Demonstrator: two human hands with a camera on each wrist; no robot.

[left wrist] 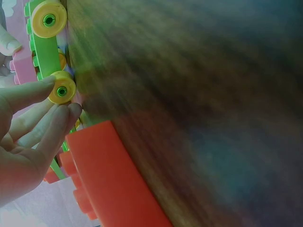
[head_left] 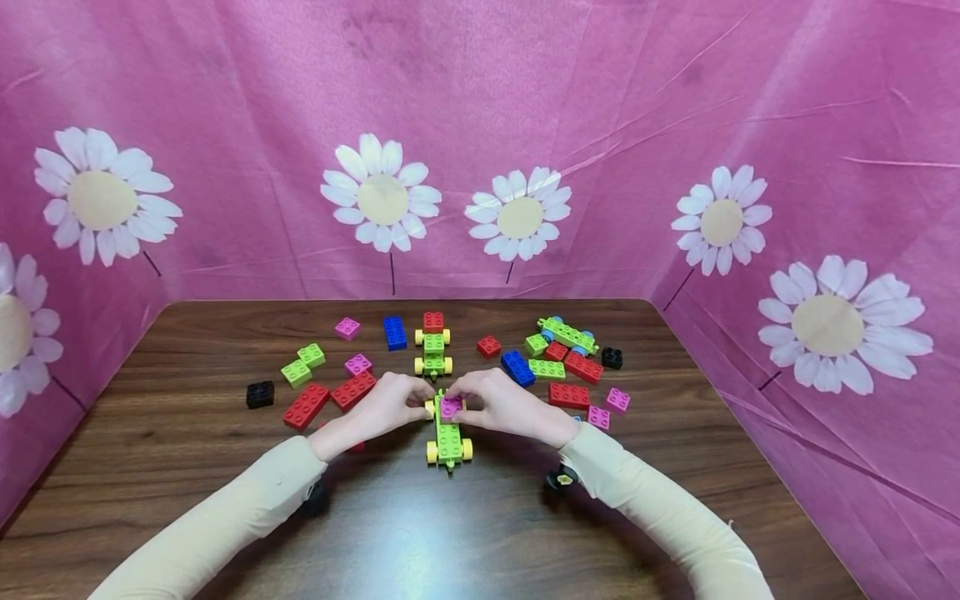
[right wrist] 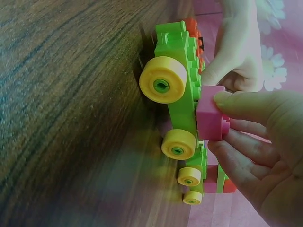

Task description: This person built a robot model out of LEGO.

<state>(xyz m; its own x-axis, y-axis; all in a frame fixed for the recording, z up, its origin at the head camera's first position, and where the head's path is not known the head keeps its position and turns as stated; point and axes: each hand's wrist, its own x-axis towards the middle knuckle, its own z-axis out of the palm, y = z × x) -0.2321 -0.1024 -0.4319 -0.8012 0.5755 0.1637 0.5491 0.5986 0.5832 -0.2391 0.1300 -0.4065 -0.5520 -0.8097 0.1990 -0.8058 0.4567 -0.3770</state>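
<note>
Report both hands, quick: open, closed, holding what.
Left hand: closed, pinching a yellow wheel of the green base.
Right hand: closed, pinching a pink brick.

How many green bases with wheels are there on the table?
3 visible: the near base between the left hand and right hand; the far base beyond it; the blue-wheeled base at the back right. Others may be hidden.

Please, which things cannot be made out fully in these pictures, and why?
Head view: red piece, mostly covered by the left arm; shape unclear.
Head view: blue piece, mostly covered by the right arm.
Left wrist view: red brick, cut off by the bottom edge.
Right wrist view: left hand, fingertips hidden behind the pink brick and green car.
</note>
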